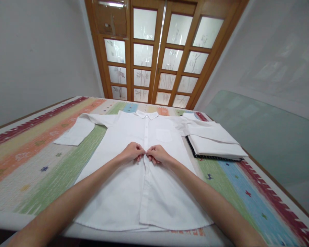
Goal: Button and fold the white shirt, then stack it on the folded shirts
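Note:
A white button-up shirt [123,192] lies face up and spread out, its collar [146,115] pointing away from me. Both hands meet at the front placket, around the middle of the shirt. My left hand [133,151] pinches the cloth on the left of the placket. Close beside it, my right hand [157,153] pinches the placket edge from the other side. The fabric rises slightly between my fingertips; any button there is hidden. Below the hands the placket hangs loose, with the two front edges overlapping. Above them it lies flat, closed up to the collar.
A striped, patterned cloth [48,171] covers the bed-like surface. Folded white cloth [216,144] is stacked on a dark-edged flat item at the right, under the shirt's right sleeve. The left sleeve [77,132] bends outward. A pale green board [267,133] stands along the right wall; wooden glazed doors [158,68] are behind.

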A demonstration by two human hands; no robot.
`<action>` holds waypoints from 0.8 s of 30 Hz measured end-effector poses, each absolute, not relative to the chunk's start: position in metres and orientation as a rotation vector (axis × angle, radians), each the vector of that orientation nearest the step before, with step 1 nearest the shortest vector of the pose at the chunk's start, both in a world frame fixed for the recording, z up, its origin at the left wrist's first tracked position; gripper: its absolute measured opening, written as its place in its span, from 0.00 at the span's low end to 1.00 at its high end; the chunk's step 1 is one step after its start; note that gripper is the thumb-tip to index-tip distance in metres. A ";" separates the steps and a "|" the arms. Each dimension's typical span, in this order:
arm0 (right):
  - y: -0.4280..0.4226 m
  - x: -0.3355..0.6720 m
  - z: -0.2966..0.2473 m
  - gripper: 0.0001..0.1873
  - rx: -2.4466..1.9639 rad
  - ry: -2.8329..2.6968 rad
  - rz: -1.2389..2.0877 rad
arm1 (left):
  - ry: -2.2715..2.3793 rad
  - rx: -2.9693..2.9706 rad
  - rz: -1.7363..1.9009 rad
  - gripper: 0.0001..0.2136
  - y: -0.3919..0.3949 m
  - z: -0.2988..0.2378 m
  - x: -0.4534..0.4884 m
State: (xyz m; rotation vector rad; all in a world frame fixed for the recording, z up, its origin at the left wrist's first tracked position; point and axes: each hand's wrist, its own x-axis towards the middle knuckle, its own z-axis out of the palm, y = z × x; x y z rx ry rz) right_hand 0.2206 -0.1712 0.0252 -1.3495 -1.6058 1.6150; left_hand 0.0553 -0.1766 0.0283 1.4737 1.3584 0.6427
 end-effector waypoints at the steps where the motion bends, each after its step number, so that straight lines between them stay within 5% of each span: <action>1: -0.172 0.220 0.026 0.07 -1.360 -1.587 1.615 | 1.381 1.525 0.608 0.08 -0.177 0.029 0.055; 10: -0.176 0.223 0.028 0.05 -1.423 -1.624 1.534 | 1.502 1.778 0.542 0.05 -0.186 0.033 0.045; 17: -0.188 0.225 0.024 0.07 -1.408 -2.188 0.559 | 1.450 1.900 0.521 0.08 -0.188 0.034 0.044; 24: -0.220 0.232 0.024 0.15 -1.197 -2.682 0.154 | 1.376 2.051 0.494 0.07 -0.202 0.036 0.038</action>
